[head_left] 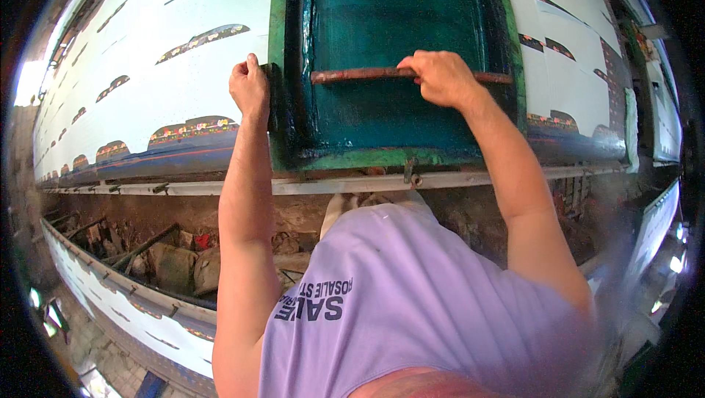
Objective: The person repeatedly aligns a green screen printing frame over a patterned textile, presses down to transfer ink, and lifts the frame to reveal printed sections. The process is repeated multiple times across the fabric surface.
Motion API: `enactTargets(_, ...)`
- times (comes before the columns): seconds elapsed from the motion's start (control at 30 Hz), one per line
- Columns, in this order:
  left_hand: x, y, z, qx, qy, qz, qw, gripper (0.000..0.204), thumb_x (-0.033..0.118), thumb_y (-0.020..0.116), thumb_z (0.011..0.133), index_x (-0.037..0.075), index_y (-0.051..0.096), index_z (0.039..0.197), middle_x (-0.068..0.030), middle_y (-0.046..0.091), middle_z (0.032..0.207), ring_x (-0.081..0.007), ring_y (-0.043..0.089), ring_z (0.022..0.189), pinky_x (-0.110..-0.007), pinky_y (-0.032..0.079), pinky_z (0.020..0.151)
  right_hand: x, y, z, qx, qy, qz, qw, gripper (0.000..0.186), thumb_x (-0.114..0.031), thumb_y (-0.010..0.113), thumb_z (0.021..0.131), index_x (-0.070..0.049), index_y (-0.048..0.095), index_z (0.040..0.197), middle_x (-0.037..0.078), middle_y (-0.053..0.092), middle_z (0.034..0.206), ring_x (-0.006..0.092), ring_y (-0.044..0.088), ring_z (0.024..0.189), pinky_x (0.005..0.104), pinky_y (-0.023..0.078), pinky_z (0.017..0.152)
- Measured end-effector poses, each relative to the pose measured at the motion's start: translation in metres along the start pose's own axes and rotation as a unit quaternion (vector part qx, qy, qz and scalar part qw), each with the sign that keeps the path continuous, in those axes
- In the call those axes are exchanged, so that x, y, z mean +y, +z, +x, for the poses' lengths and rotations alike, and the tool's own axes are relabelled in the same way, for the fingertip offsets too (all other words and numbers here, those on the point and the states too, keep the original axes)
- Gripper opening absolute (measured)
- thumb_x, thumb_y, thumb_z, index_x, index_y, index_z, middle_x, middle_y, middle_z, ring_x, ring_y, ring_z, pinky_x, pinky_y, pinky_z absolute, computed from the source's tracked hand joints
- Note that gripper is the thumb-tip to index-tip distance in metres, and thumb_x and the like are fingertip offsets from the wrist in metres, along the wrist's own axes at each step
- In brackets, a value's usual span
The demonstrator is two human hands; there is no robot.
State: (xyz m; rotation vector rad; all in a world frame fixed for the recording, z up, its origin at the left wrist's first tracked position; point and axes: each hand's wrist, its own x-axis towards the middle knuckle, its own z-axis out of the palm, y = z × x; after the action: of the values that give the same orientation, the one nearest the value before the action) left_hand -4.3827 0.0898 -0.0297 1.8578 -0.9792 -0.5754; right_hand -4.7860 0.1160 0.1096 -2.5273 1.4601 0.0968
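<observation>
A screen frame (396, 157) with green edges and glossy dark teal mesh lies on a long white table surface (198, 1) marked with printed patches. My left hand (250, 89) is closed at a dark piece on the frame's left edge; its fingertips are partly hidden. A long reddish-brown bar (349, 75) lies crosswise over the mesh, held by my right hand (448, 81) with the fingers wrapped round it. Teal liquid coats the inside of the frame, thickest along its edges.
A metal rail (316, 186) runs along the table's near edge. Behind and beside me are another long white-topped table (103, 280) at lower left, with dark clutter and sacks (169, 266) beneath the gap, and further white surfaces (661, 134) at the far right.
</observation>
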Motion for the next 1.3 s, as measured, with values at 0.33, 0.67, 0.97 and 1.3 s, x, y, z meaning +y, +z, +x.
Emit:
enactTargets(0.33, 0.000, 0.003, -0.002, 0.012, 0.036, 0.024, 0.999, 0.054, 0.045, 0.067, 0.108, -0.007, 0.079, 0.109, -0.0264, 0.081, 0.106, -0.0407, 0.077, 0.101, -0.048, 0.058, 0.095, -0.061, 0.055, -0.111, 0.086, -0.035, -0.019, 0.996, 0.036, -0.012, 0.074, 0.091, -0.018, 0.078, 0.127, 0.007, 0.075, 0.112, 0.0322, 0.072, 0.109, 0.0491, 0.057, 0.092)
enactTargets(0.67, -0.013, 0.009, 0.009, 0.032, 0.084, -0.103, 0.991, 0.045, 0.036, 0.076, 0.107, -0.007, 0.076, 0.121, -0.0173, 0.080, 0.111, -0.0256, 0.074, 0.101, -0.039, 0.058, 0.094, -0.037, 0.068, -0.138, 0.082, -0.100, 0.050, 0.990, 0.061, -0.060, 0.083, 0.089, -0.013, 0.080, 0.127, 0.010, 0.076, 0.113, 0.0324, 0.071, 0.111, 0.0481, 0.055, 0.096)
enactTargets(0.97, 0.062, 0.000, -0.039, 0.144, 0.231, -0.030, 0.962, 0.058, 0.034, 0.073, 0.110, -0.006, 0.064, 0.150, -0.0239, 0.066, 0.151, -0.0337, 0.062, 0.140, -0.044, 0.044, 0.122, 0.161, -0.004, -0.192, 0.246, -0.026, 0.018, 0.969, 0.036, -0.040, 0.080, 0.097, -0.010, 0.081, 0.117, 0.011, 0.076, 0.119, 0.0325, 0.071, 0.115, 0.0493, 0.055, 0.101)
enactTargets(1.3, 0.210, 0.109, -0.197, 0.083, 0.353, -0.073, 0.929, 0.055, 0.021, 0.077, 0.107, 0.000, 0.061, 0.155, -0.0237, 0.061, 0.157, -0.0370, 0.056, 0.148, -0.047, 0.042, 0.124, 0.365, -0.007, -0.265, 0.233, 0.080, 0.057, 0.967, 0.043, -0.038, 0.078, 0.100, -0.010, 0.078, 0.133, 0.017, 0.068, 0.147, 0.0371, 0.061, 0.140, 0.0516, 0.049, 0.117)
